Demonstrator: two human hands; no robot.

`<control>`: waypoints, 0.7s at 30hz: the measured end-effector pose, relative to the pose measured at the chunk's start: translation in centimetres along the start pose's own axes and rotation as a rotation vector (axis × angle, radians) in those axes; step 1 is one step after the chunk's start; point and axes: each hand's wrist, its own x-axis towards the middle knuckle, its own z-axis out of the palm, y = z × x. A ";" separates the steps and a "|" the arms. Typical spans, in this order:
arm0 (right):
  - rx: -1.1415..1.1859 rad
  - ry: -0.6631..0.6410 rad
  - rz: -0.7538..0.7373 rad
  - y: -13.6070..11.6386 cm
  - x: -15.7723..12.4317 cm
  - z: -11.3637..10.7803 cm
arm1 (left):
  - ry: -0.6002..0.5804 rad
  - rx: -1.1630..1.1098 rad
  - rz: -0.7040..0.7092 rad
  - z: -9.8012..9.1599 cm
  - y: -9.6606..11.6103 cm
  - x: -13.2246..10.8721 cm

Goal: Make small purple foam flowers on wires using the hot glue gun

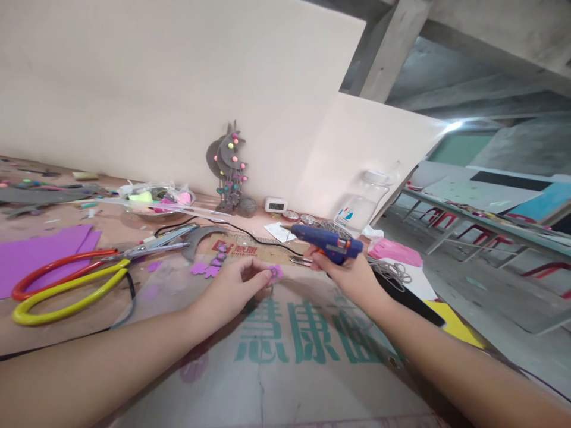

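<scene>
My left hand (pixel 236 285) is closed in a pinch on a small purple foam flower (pixel 275 272), held just above a flattened cardboard sheet (pixel 289 362) with green print. My right hand (pixel 343 274) grips a blue hot glue gun (pixel 328 241); its nozzle points left, a little above and to the right of the flower. The gun's black cord (pixel 232 226) runs back across the table. More purple foam cut-outs (pixel 206 268) lie just left of my left hand.
Large scissors with red and yellow handles (pixel 71 282) lie at left beside purple foam sheets (pixel 42 252). A grey moon-shaped ornament (pixel 229 163), a small digital clock (pixel 276 205), a clear plastic jar (pixel 363 205) and a tray of craft bits (pixel 156 199) stand along the wall.
</scene>
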 end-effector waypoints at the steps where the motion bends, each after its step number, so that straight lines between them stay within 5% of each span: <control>1: -0.010 0.016 0.016 0.1 -1.1 0.0 | 0.008 0.020 -0.002 0.0 0.0 0.0; 7: -0.127 -0.041 -0.025 1.6 -4.6 -1.1 | 0.012 0.124 -0.028 -0.2 -0.1 -0.1; 14: 0.011 -0.172 -0.049 1.7 -4.8 -0.7 | -0.003 0.177 -0.048 0.2 1.0 -0.3; 21: -0.065 -0.116 -0.030 1.9 -5.0 -0.5 | 0.012 0.189 -0.025 0.2 0.9 -0.5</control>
